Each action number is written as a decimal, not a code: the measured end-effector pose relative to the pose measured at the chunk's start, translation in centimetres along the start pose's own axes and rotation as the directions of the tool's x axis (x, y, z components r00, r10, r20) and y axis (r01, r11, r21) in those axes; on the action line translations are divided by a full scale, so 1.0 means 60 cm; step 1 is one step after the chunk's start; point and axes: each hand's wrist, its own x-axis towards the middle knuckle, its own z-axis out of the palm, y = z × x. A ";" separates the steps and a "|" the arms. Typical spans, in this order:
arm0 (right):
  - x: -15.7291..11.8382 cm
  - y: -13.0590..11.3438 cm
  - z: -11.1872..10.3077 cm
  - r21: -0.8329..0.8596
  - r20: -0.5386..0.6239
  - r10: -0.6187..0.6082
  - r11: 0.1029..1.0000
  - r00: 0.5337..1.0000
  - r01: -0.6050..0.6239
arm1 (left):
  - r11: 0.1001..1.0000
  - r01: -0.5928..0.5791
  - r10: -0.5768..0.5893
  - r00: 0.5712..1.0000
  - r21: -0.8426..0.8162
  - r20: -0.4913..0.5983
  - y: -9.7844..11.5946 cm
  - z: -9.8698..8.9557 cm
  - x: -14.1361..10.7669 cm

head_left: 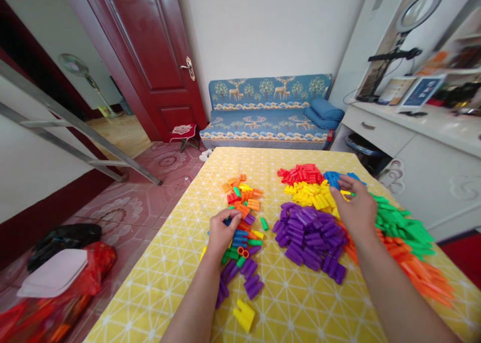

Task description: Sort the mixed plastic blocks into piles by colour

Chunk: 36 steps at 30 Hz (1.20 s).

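Observation:
My left hand [221, 230] is over a loose pile of mixed-colour plastic pieces [240, 240], small tube-like connector blocks in orange, blue, green, yellow and purple. Its thumb and index finger come together, and whatever lies between them is hidden. Across the table, my right hand [356, 208] hovers at the blue pieces [330, 177], thumb and fingers apart. Under and around it lie sorted heaps: yellow pieces [311, 195], red pieces [302, 174], purple pieces [310, 235], green pieces [402, 225] and orange pieces [421, 273].
A yellow patterned cloth [285, 308] covers the table. One yellow piece [244, 314] lies alone near the front. Behind the table stands a blue sofa [263, 120]; a white cabinet [424, 167] is at the right. Bags [97, 268] and a ladder [78, 127] are at the left.

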 end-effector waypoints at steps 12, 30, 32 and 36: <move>0.180 0.142 0.063 -0.435 0.063 0.256 0.877 0.965 -0.204 | 1.000 0.021 -0.021 1.000 -0.009 0.006 0.008 -0.001 -0.001; -0.081 -0.131 0.046 0.404 0.348 -0.025 0.906 0.937 -0.126 | 0.982 -0.035 0.043 0.998 -0.188 0.036 0.039 -0.019 -0.011; -0.171 -0.176 0.041 0.531 0.511 -0.055 0.805 0.858 -0.265 | 0.979 -0.076 0.099 0.988 -0.188 0.119 0.057 -0.016 -0.015; -0.280 -0.213 0.051 0.533 0.700 0.045 0.632 0.713 -0.563 | 0.963 -0.226 0.263 0.907 -0.147 0.328 0.093 -0.003 -0.029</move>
